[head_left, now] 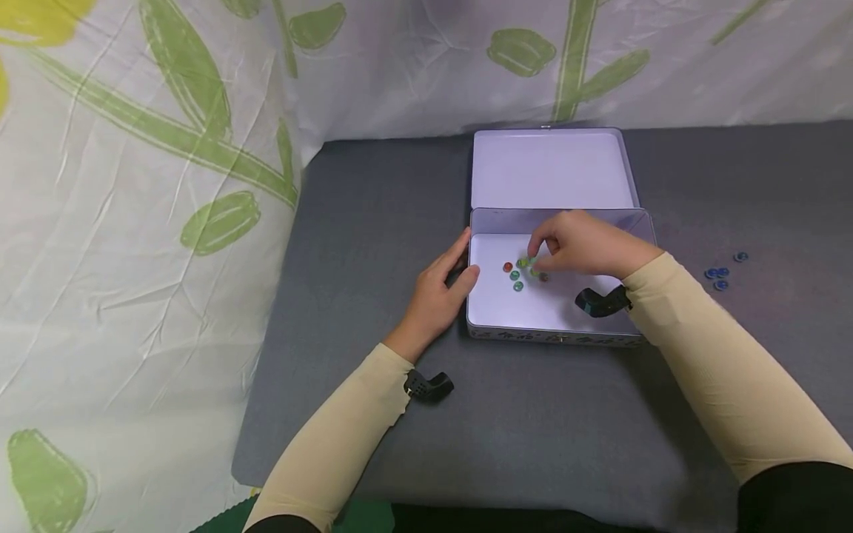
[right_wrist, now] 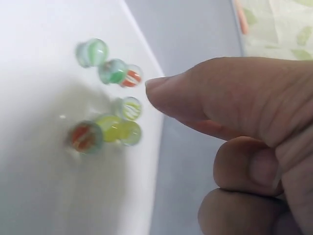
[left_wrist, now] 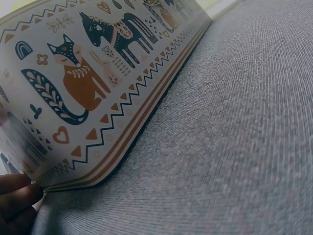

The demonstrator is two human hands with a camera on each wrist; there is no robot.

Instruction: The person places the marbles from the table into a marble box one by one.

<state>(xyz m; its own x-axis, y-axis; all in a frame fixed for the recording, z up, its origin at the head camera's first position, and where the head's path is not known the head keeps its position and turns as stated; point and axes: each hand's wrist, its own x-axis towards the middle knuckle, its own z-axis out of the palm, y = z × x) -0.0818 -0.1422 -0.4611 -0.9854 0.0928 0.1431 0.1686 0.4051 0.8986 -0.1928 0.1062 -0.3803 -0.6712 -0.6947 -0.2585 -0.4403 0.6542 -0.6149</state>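
Observation:
A rectangular tin box (head_left: 560,334) with its lid (head_left: 553,169) swung back stands on the grey table. Several glass marbles, among them an orange-striped one (head_left: 508,266) and a green one (head_left: 518,286), lie on its white floor. My left hand (head_left: 433,296) rests against the box's left side, thumb at the rim. In the left wrist view its fingertips (left_wrist: 22,196) touch a lower corner of the printed wall. My right hand (head_left: 586,244) is inside the box above the marbles, thumb and index finger apart. The right wrist view shows its thumb (right_wrist: 181,93) beside the marbles; the index finger is mostly hidden.
Several dark blue glass pieces (head_left: 720,274) lie on the table to the right of the box. A white curtain (head_left: 400,74) with green leaf prints hangs behind and to the left of the table (head_left: 360,222).

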